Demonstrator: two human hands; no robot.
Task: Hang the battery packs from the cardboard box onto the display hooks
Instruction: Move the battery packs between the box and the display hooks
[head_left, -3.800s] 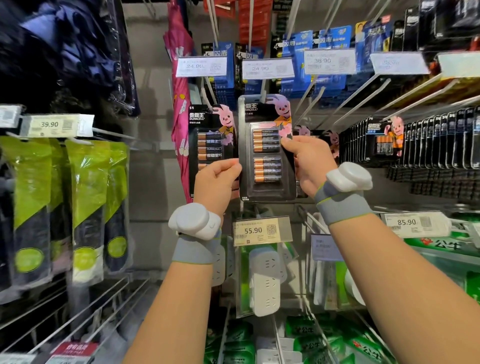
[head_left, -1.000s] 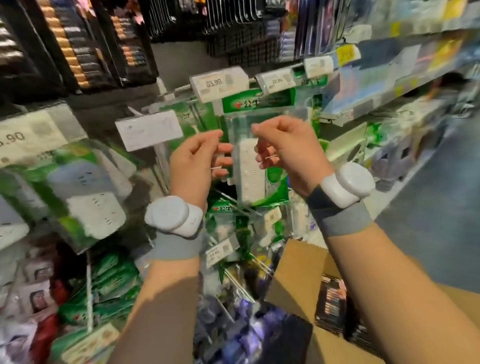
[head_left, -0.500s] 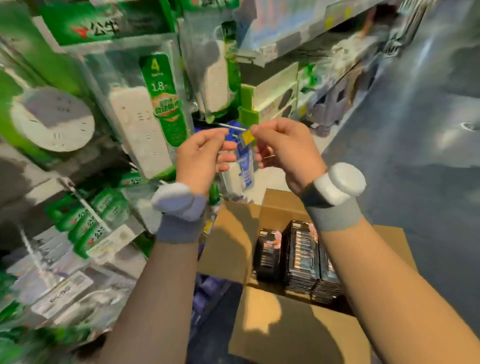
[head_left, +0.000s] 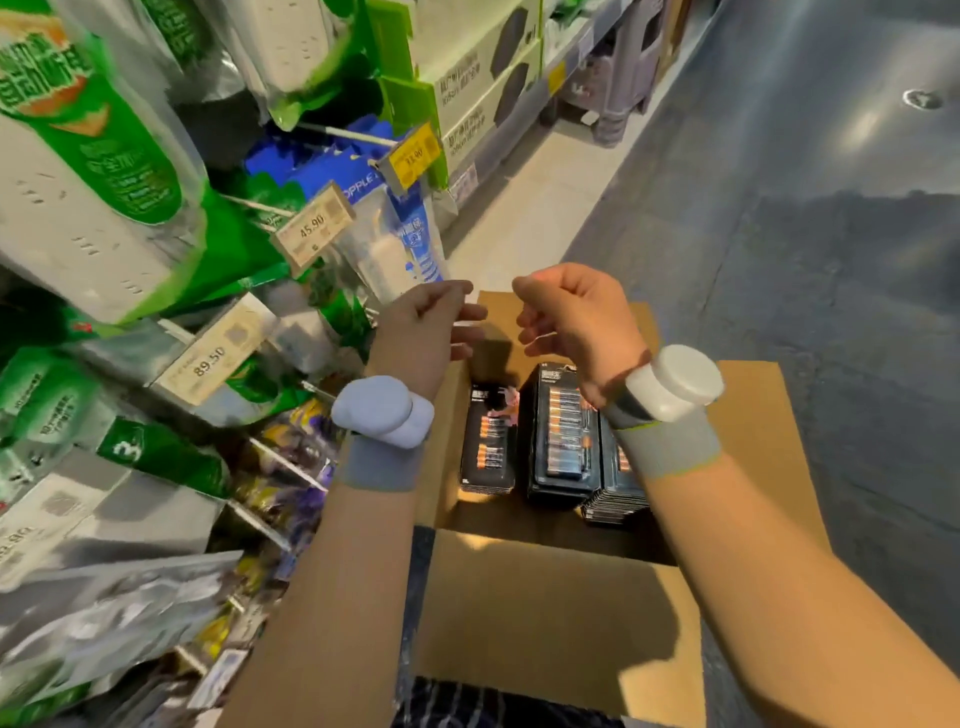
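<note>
Since the moment both hands held a pack up at the pegs, they have come away without one and dropped level with the low shelving. Over the last half second the view has tipped further down, so more of the cardboard box shows. Left hand and right hand hover side by side, apart, above the box's far edge. Right hand: fingers loosely curled, nothing in it. Left hand: thumb and forefinger tips close together, cannot tell if anything is pinched between them. White puck on a grey band at each wrist. Battery packs lie inside the open box in three stacks side by side, black cards face up; the rightmost stack is partly hidden behind the right wrist. Box sits on the grey floor just beside the shelving. To the left, power strips in green-and-clear bags crowd the display hooks, with price tags reading 45.90 and 89.50, and a yellow tag higher up.
</note>
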